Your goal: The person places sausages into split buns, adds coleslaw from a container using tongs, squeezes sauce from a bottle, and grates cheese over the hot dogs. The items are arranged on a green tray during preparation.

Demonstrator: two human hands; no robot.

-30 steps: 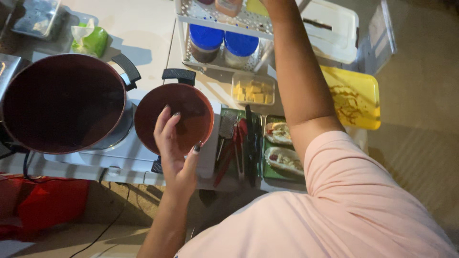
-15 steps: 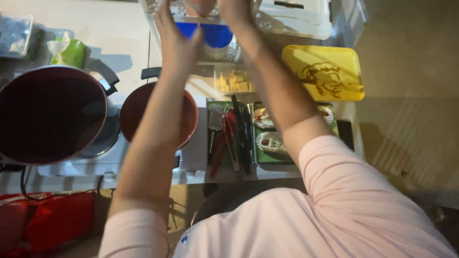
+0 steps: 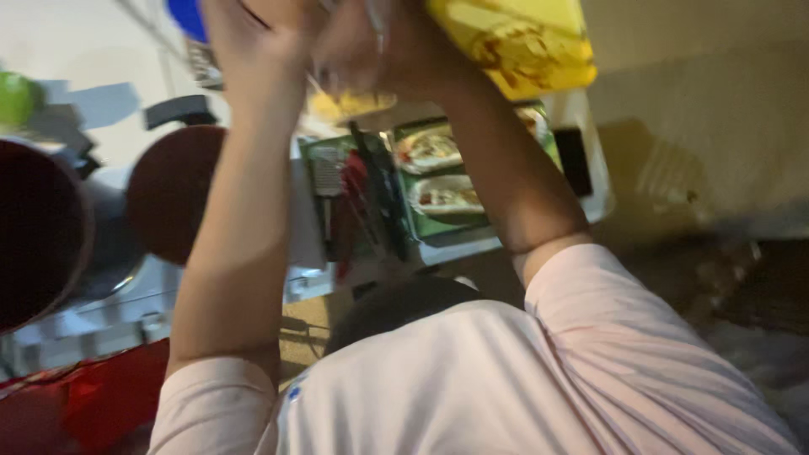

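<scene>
The picture is blurred by motion. Both my arms are stretched forward and up, and the hands meet at the top edge. My left hand (image 3: 253, 42) and my right hand (image 3: 383, 46) are close together around something pale and glassy. It is too smeared to name, and I cannot tell whether either hand grips it. A small container of yellow pieces (image 3: 350, 103) lies just under the hands. A yellow tray (image 3: 514, 42) with brown smears is right beside my right hand. My pink sleeves fill the lower half.
A small dark red pan (image 3: 173, 194) and a large dark pot (image 3: 38, 227) sit on the left. A green tray (image 3: 417, 221) holds two filled dishes, with dark and red utensils (image 3: 362, 202) beside it. A blue lid (image 3: 190, 17) is at top left, red cloth (image 3: 84, 396) below.
The view has swung and moved closer. My left hand rose from over the small pan to join the right hand at the top. Everything now looks blurred.
</scene>
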